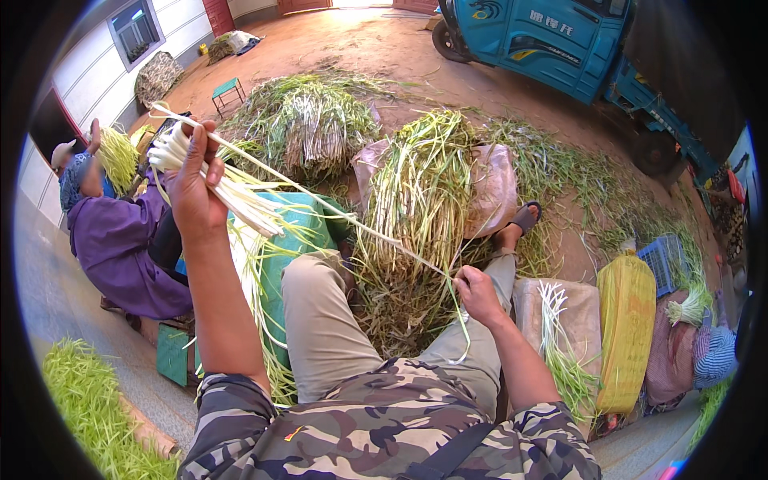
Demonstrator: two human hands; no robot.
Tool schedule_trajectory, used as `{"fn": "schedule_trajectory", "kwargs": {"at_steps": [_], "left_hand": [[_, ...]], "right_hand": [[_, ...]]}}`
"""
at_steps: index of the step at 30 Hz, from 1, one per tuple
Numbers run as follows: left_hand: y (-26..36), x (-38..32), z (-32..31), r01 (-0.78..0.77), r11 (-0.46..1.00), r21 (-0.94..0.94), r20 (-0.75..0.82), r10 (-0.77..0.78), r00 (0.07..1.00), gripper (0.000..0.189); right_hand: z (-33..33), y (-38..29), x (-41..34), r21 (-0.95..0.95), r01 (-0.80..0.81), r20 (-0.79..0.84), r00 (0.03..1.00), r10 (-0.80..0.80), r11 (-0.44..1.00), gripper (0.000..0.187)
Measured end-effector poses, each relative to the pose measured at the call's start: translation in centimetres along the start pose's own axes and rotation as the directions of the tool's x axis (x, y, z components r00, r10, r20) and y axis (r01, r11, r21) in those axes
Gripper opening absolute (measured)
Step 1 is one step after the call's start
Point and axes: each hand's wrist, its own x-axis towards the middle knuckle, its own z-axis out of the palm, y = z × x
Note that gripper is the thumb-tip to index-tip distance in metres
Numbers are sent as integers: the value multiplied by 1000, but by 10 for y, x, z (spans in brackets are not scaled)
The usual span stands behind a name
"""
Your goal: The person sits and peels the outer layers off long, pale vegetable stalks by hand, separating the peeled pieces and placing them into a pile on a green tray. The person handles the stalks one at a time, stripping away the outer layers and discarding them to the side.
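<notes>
My left hand (pixel 201 180) is raised and closed around a bundle of pale, white-stemmed allium stalks (pixel 240 207), their leaf ends pointing right. One long stalk (pixel 336 210) slants from the top of that hand down to my right hand (pixel 478 293). My right fingers pinch its lower end above my thigh, and a loose green leaf strip (pixel 461 324) hangs below them. Between my knees lies a heap of untrimmed stalks (pixel 414 204) over pinkish sacks (pixel 493 192). More cleaned stalks (pixel 264 312) trail over a green cloth (pixel 300 222) beside my left leg.
At right, white-stemmed stalks (pixel 558 336) rest on a covered block, near a yellow sack (pixel 627 330) and blue crate (pixel 663 264). Another stalk pile (pixel 324 126) stands ahead. People sit at left in purple (pixel 120 252) and at far right (pixel 684 354). A blue cargo vehicle (pixel 540 42) is parked beyond.
</notes>
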Motion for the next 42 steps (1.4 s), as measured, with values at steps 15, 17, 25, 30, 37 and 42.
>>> {"fn": "schedule_trajectory", "kwargs": {"at_steps": [15, 17, 25, 30, 37, 42], "left_hand": [[16, 25, -7, 19, 991, -129, 14, -17, 1000, 18], [13, 25, -4, 45, 984, -175, 25, -41, 999, 16], [0, 16, 13, 32, 999, -32, 5, -32, 999, 16], [-6, 11, 25, 101, 994, -36, -70, -103, 992, 19], [-18, -1, 39, 117, 991, -57, -87, -122, 989, 15], [-22, -2, 39, 144, 987, -75, -123, -153, 981, 14]], "right_hand": [[12, 60, -17, -239, -121, 32, 991, 132, 964, 12], [10, 50, -16, -352, -118, 161, 970, 185, 928, 12], [-33, -62, 12, -423, 157, -198, 945, -260, 892, 10], [-57, -127, 23, -275, 309, -298, 873, -386, 910, 27], [-16, -169, 40, 36, 498, -179, 856, -485, 866, 64], [7, -174, 39, 271, 390, -200, 917, -345, 880, 67]]}}
